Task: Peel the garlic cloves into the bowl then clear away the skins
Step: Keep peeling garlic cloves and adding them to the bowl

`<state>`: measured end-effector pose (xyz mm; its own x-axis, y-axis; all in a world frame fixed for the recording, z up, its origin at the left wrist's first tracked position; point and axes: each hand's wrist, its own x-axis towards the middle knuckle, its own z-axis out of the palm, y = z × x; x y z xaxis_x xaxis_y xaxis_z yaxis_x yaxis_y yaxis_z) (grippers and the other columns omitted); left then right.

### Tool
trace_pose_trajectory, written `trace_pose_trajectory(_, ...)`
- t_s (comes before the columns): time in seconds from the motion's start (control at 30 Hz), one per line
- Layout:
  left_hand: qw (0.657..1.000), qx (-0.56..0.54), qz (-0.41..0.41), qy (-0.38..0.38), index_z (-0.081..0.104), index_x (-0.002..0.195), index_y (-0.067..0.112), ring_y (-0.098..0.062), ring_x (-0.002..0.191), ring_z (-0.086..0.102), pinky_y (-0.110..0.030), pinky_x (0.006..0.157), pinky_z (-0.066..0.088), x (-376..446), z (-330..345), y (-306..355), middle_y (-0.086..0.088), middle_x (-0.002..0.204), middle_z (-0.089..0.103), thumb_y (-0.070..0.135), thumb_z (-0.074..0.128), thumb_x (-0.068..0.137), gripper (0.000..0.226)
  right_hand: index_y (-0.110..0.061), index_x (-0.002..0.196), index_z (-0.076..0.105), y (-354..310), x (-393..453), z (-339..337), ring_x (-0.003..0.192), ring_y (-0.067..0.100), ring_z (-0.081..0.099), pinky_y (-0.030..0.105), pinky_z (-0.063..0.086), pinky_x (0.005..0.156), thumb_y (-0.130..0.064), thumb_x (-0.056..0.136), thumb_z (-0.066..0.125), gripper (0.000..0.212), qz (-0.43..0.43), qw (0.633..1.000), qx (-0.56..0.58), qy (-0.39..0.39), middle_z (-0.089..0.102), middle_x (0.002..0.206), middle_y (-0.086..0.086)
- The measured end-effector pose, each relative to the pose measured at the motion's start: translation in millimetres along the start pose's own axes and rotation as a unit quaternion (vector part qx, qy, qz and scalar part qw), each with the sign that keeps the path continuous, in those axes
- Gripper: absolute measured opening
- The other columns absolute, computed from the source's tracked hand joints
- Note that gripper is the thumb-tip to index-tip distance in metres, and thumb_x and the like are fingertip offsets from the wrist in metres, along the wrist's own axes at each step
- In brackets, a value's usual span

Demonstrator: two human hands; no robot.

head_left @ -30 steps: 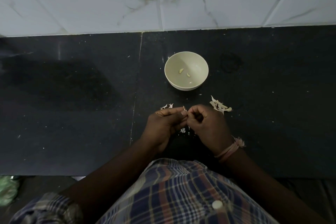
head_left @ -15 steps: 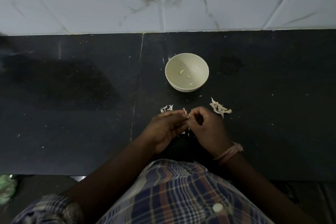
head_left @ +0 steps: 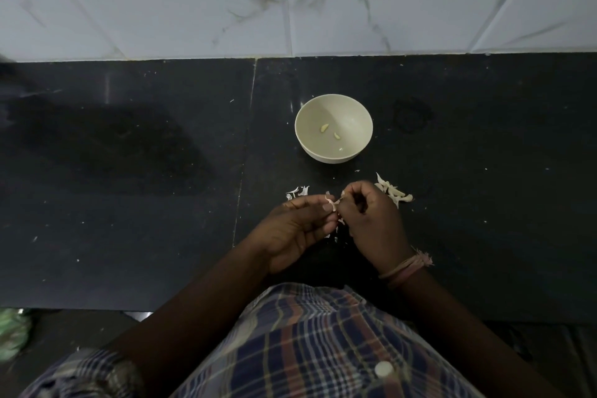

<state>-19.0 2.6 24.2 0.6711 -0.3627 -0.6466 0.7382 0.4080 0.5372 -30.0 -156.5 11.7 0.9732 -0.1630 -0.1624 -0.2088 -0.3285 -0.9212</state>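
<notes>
Head view only. Landmark: cream bowl [head_left: 333,128], upright on the dark counter [head_left: 129,203].

Just short of the bowl on the near side, both hands meeting over the counter. Left hand [head_left: 295,229] palm up, thumb and fingers pinched on a garlic clove [head_left: 332,203]. Right hand [head_left: 376,220] curled, fingertips nipping the same clove from the other side. Clove itself mostly hidden by fingers; only pale papery skin flaring out between the two hands.

Long axis of the clove: probably running hand to hand, roughly parallel to the counter's front edge; not resolvable in this dim view.

Inside the bowl: peeled cloves [head_left: 324,128], small, well apart, each lying flat on the bowl floor.

Near-right of the bowl: heap of skins [head_left: 392,192], touching the counter, beside the right hand. Near-left of the bowl: smaller skin scraps [head_left: 297,192].

Handling judgement: clove light, firm, small, likely slick once bare; best held end to end, with the skin taken at a loose tip. Skins feather-light, brittle, prone to scatter; better gathered by sweeping than picking.
</notes>
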Motion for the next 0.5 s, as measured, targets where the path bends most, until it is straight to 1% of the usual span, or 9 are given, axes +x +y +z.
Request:
trace_pose_trajectory(0.07, 1.0, -0.003, -0.004, -0.005, 0.074, 0.101, 0.007, -0.014, 0.079, 0.071, -0.024, 0.073, 0.061, -1.1, 0.5, -0.5, -0.008, 0.09, 0.074, 0.006, 0.072, 0.08, 0.022, -0.024, 0.088, 0.064, 3.1, 3.9, -2.8, 0.068, 0.007, 0.06, 0.025, 0.048, 0.066, -0.02, 0.091, 0.064, 0.005, 0.013, 0.999, -0.005, 0.031, 0.066, 0.077, -0.004)
trace_pose_trajectory(0.13, 1.0, -0.019, -0.001, -0.007, 0.074, 0.106, 0.008, -0.014, 0.08, 0.071, -0.024, 0.074, 0.061, -1.2, 0.9, -1.7, -0.007, 0.091, 0.074, 0.005, 0.07, 0.082, 0.025, -0.027, 0.087, 0.064, 4.8, 6.4, -6.5, 0.068, 0.015, 0.063, 0.032, 0.051, 0.067, -0.021, 0.091, 0.064, 0.007, 0.016, 0.999, -0.009, 0.042, 0.066, 0.076, -0.004)
trace_pose_trajectory(0.2, 0.999, -0.033, 0.01, 0.001, 0.072, 0.113, 0.008, -0.013, 0.08, 0.071, -0.024, 0.074, 0.061, 0.5, 1.5, -2.3, -0.007, 0.092, 0.074, 0.002, 0.066, 0.088, 0.026, -0.028, 0.089, 0.065, 4.9, 6.3, -6.7, 0.069, 0.019, 0.066, 0.034, 0.054, 0.066, -0.015, 0.092, 0.062, 0.013, 0.013, 0.999, 0.002, 0.033, 0.068, 0.079, -0.004)
trace_pose_trajectory(0.27, 0.999, -0.041, 0.024, 0.019, 0.073, 0.111, 0.008, -0.013, 0.079, 0.072, -0.024, 0.073, 0.061, 2.9, 1.8, -2.9, -0.008, 0.09, 0.074, 0.0, 0.062, 0.092, 0.023, -0.023, 0.094, 0.068, 2.7, 4.6, -4.1, 0.072, 0.018, 0.068, 0.033, 0.054, 0.063, -0.005, 0.092, 0.054, 0.023, 0.014, 0.999, 0.035, 0.018, 0.07, 0.085, -0.004)
trace_pose_trajectory(0.3, 0.998, -0.042, 0.03, 0.027, 0.073, 0.11, 0.008, -0.013, 0.079, 0.072, -0.024, 0.074, 0.061, 4.1, 1.4, -2.8, -0.008, 0.09, 0.075, -0.001, 0.062, 0.094, 0.022, -0.022, 0.094, 0.069, 1.3, 3.6, -2.9, 0.074, 0.016, 0.068, 0.033, 0.055, 0.064, -0.007, 0.09, 0.052, 0.023, 0.008, 0.999, 0.048, 0.011, 0.07, 0.086, -0.005)
trace_pose_trajectory(0.37, 0.998, -0.041, 0.037, 0.034, 0.073, 0.111, 0.008, -0.014, 0.08, 0.072, -0.024, 0.075, 0.061, 5.0, -0.1, -1.6, -0.009, 0.091, 0.075, 0.0, 0.061, 0.095, 0.022, -0.025, 0.094, 0.069, -0.6, 2.1, -2.2, 0.077, 0.015, 0.07, 0.035, 0.057, 0.069, -0.022, 0.087, 0.055, 0.017, -0.01, 0.999, 0.051, -0.009, 0.072, 0.087, -0.006)
trace_pose_trajectory(0.4, 0.998, -0.04, 0.039, 0.034, 0.073, 0.114, 0.007, -0.014, 0.081, 0.072, -0.024, 0.075, 0.062, 5.3, -0.6, -0.8, -0.009, 0.093, 0.075, 0.0, 0.06, 0.096, 0.023, -0.026, 0.096, 0.07, -1.5, 1.7, -2.4, 0.079, 0.014, 0.07, 0.035, 0.059, 0.071, -0.025, 0.089, 0.058, 0.013, -0.016, 0.998, 0.051, -0.023, 0.072, 0.088, -0.006)
trace_pose_trajectory(0.43, 0.998, -0.04, 0.04, 0.034, 0.072, 0.117, 0.006, -0.015, 0.081, 0.072, -0.024, 0.075, 0.062, 5.3, -1.2, 0.1, -0.01, 0.095, 0.076, 0.001, 0.06, 0.096, 0.024, -0.025, 0.098, 0.07, -1.7, 1.6, -2.7, 0.08, 0.013, 0.071, 0.036, 0.06, 0.073, -0.022, 0.092, 0.063, 0.01, -0.023, 0.998, 0.049, -0.038, 0.073, 0.089, -0.006)
trace_pose_trajectory(0.5, 0.998, -0.04, 0.042, 0.03, 0.071, 0.117, 0.004, -0.015, 0.08, 0.072, -0.024, 0.075, 0.061, 5.7, -1.2, 1.1, -0.012, 0.095, 0.076, 0.0, 0.059, 0.096, 0.024, -0.022, 0.104, 0.072, -1.0, 2.4, -3.1, 0.085, 0.011, 0.071, 0.038, 0.061, 0.075, -0.017, 0.094, 0.067, 0.012, -0.053, 0.997, 0.019, -0.052, 0.073, 0.094, -0.007)
